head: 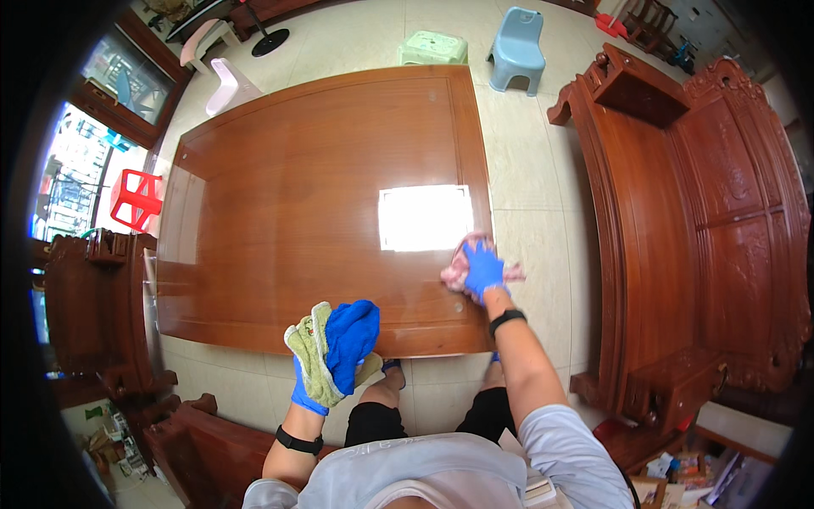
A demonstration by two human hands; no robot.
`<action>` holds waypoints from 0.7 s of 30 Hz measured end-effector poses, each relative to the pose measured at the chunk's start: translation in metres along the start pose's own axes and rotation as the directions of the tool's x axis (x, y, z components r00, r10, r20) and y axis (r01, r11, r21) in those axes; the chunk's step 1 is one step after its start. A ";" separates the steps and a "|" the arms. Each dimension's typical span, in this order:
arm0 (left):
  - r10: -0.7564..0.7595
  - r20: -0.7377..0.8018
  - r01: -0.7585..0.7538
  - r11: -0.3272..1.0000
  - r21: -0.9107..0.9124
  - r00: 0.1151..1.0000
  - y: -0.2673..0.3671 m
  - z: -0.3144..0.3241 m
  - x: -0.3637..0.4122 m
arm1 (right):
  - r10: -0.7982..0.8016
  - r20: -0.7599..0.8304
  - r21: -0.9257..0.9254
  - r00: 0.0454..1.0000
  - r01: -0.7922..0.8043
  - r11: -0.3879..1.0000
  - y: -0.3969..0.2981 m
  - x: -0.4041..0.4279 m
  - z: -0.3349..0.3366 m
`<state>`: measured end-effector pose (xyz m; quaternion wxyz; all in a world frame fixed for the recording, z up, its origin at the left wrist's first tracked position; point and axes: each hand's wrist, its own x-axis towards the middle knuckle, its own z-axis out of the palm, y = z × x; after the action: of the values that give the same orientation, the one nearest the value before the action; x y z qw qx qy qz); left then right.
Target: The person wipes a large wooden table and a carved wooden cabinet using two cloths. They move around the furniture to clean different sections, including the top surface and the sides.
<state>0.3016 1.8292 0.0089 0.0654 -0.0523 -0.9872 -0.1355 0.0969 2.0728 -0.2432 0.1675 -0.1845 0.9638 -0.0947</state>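
Note:
My right hand [484, 270], in a blue glove, presses a pink cloth [455, 275] onto the right edge of a polished wooden table [299, 191]. Part of that cloth sticks out past the table's edge. Gathered in my left hand [308, 401], also gloved in blue, are a green terry cloth [315, 356] with a pale border and a bright blue cloth [348, 343]. They are held up in front of the near edge of the table, and they hide most of the left fingers. A bright window reflection lies on the tabletop beside my right hand.
A carved wooden bench [655, 210] stands on the right, across a strip of tiled floor [531, 191]. Beyond the table are a green stool [434, 48], a small blue chair [518, 51] and a pink chair [230, 88]. A red stool [137, 200] and a wooden armchair [89, 305] are at left.

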 end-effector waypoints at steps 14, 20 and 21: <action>-0.227 0.025 0.224 0.930 -0.290 0.974 0.204 0.085 0.134 | -0.249 0.684 0.153 0.685 0.199 0.968 0.257 -0.146 -0.016; -0.218 -0.108 0.166 0.917 -0.364 0.970 0.241 0.123 0.157 | -0.296 0.412 0.143 0.862 0.259 0.955 0.279 -0.015 -0.096; -0.231 -0.116 0.176 0.916 -0.361 0.966 0.242 0.127 0.162 | -0.399 0.333 0.188 0.855 0.354 0.916 0.265 0.007 -0.096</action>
<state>0.1567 2.1093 -0.0260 0.1176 0.0510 -0.9395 -0.3175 -0.0294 2.3243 -0.2211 0.3322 -0.3735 0.8534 -0.1475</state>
